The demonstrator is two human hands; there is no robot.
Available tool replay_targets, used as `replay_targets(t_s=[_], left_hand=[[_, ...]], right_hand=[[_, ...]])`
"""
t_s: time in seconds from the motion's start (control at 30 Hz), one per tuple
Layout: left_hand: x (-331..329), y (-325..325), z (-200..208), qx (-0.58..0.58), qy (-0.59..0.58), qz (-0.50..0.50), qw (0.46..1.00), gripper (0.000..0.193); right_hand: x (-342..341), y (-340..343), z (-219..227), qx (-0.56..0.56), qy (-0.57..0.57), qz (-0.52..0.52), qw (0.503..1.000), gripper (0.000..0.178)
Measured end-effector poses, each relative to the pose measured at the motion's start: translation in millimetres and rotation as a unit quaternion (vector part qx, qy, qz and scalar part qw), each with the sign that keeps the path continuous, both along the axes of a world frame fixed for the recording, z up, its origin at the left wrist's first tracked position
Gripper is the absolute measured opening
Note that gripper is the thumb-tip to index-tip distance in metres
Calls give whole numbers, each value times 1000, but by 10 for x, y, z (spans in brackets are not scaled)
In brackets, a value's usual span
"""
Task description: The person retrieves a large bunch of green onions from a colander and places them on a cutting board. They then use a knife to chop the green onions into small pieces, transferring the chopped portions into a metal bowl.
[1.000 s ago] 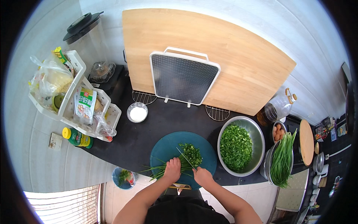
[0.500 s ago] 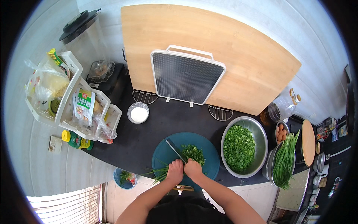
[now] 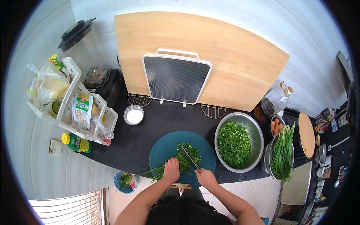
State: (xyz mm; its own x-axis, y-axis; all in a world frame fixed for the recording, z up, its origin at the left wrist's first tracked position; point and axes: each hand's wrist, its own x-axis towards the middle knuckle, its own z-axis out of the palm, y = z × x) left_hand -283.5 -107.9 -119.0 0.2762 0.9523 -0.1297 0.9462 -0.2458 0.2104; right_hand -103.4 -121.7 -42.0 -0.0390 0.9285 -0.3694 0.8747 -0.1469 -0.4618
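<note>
My right hand (image 3: pixel 206 177) is closed round the handle of a kitchen knife (image 3: pixel 191 160). The blade slants up and left across the round teal cutting board (image 3: pixel 162 147). My left hand (image 3: pixel 171 169) presses down on a bunch of long green chives (image 3: pixel 182 162), its fingers bent over the stalks. Their loose ends poke out left of that hand, past the board's edge. Just beyond the blade lies a small heap of chopped chives (image 3: pixel 192 150). To the right of the board stands a steel bowl (image 3: pixel 258 144) holding many chopped greens (image 3: pixel 234 144).
At the right, a pot (image 3: pixel 265 161) bears whole chives (image 3: pixel 283 153), beside a bowl of eggs (image 3: pixel 276 126). A glass bowl of white powder (image 3: pixel 134 115) sits behind the board. White baskets (image 3: pixel 108 125) and a yellow-capped bottle (image 3: pixel 77 142) stand left; a bin (image 3: pixel 122 186) is below.
The knife has swung from lying left over the board to the right side of the chive bunch. My right hand has moved right, away from my left. The view has shifted slightly.
</note>
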Motion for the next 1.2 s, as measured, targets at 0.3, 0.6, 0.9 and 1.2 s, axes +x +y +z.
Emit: replay_targets(t_s=[0.3,0.6,0.9,1.2], left_hand=[[22,-22,-29,16,14,-7,1000,67],[12,-25,-9,10,27,1,1000,80],[-61,-49,320,-47,-15,66,997,91],[-49,-22,12,4,21,-8,1000,75]], right_hand=[[-100,2,-502,-55,-11,22,998,34],[-213,124,-526,16,21,-45,999,33],[22,32,85,13,53,-43,998,51],[-103,74,-77,8,-32,42,999,46]])
